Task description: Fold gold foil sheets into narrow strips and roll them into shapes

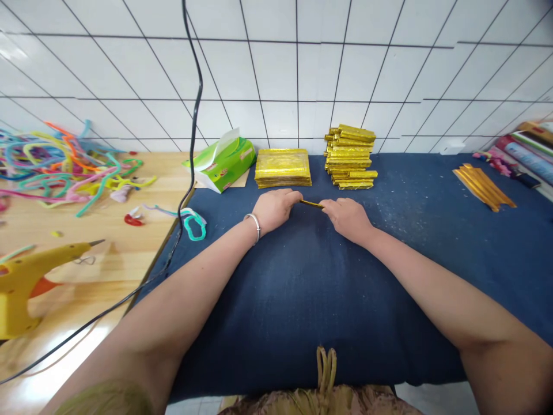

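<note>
A thin gold foil roll (311,203) is stretched between my two hands over the dark blue cloth (302,300). My left hand (274,208), with a silver bangle at the wrist, pinches its left end. Its right end sits in the closed fingers of my right hand (349,218). Just beyond my left hand lies a flat stack of gold foil sheets (283,168). Behind my right hand rises a pile of gold foil rolls (351,157), laid crosswise on one another. My fingers cover both ends of the roll.
A green tissue pack (227,163) stands left of the sheets. On the wooden surface lie colourful pipe cleaners (64,167) and a yellow glue gun (38,271). A black cable (196,109) hangs down at left. Orange-gold strips (484,187) lie far right, near stacked books (529,153).
</note>
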